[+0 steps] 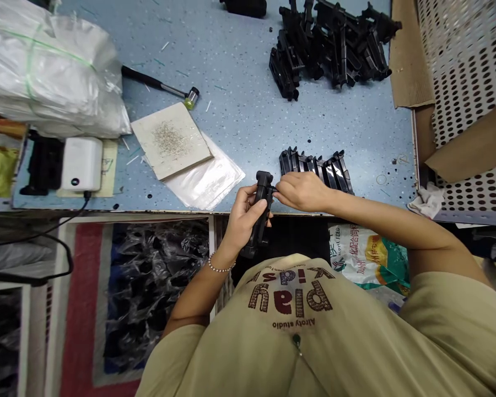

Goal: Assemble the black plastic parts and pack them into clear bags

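My left hand (247, 216) is wrapped round a long black plastic part (260, 215), held upright just off the table's front edge. The fingers of my right hand (300, 191) are pinched together at the side of that part, near its upper end. Something small and dark shows at those fingertips, too small to name. Behind my right hand stands a row of similar black plastic parts (314, 165), side by side on the blue table (240, 110). My right forearm hides part of the row.
A heap of black parts (334, 47) lies at the back right. To the left are a small hammer (161, 82), a square board (165, 138) on clear plastic bags (209, 176), a white box (81, 164) with a cable and a bundle of bags (49, 66). A perforated panel (467, 66) borders the right.
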`<state>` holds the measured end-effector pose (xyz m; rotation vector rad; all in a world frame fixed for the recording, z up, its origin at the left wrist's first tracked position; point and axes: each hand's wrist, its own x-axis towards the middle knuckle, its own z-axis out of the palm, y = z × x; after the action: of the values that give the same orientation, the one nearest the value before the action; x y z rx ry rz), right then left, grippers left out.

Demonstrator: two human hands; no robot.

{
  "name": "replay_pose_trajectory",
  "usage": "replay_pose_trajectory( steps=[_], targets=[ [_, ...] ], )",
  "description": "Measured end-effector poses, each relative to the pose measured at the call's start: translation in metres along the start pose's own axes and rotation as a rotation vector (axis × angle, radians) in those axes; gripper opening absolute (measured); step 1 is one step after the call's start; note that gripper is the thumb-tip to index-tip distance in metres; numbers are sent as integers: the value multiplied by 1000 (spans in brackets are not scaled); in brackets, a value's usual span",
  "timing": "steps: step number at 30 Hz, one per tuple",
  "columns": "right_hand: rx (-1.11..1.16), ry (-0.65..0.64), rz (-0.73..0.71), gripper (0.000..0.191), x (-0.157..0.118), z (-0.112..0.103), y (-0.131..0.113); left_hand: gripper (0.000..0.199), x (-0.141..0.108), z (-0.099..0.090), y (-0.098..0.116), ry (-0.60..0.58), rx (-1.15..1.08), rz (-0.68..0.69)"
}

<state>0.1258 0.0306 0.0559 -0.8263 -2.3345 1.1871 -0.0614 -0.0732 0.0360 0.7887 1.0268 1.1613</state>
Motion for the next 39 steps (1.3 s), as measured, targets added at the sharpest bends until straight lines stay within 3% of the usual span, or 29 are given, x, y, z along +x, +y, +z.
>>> replay_pose_trajectory(
  steps=[6,8,10,13,15,20,22,24,28,30,32,34,39],
  targets=[
    [666,1,341,55,-3,40,11,52,8,-6,-20,167,61,188],
    [706,33,351,49,-7,54,12,53,14,-5,-31,284,36,235],
    [659,52,337,54,-14,70,12,52,20,-2,-42,408,0,260],
    [676,84,415,55,-23,90,13,54,27,-9,-53,433,75,287],
    [801,109,509,45,-27,93,15,52,31,-32,-55,391,296,340],
    [1107,126,649,41,-26,85,21,24,47,-130,-38,461,1128,439],
    [1166,135,665,40,-22,86,22,13,59,-157,-29,369,1257,415],
    [1194,138,664,39,-17,90,21,16,70,-169,-19,318,1239,367],
    [1232,158,646,37,-12,93,22,24,79,-167,-3,372,876,175],
    [1262,170,655,35,-11,92,24,21,77,-164,-1,328,662,78],
    [1290,185,671,33,-9,90,28,20,70,-161,-2,278,601,28],
    [1310,197,688,31,-6,90,31,14,62,-159,-7,272,751,71],
    [1335,181,713,29,3,96,33,4,48,-156,-18,276,1313,353]
  ],
)
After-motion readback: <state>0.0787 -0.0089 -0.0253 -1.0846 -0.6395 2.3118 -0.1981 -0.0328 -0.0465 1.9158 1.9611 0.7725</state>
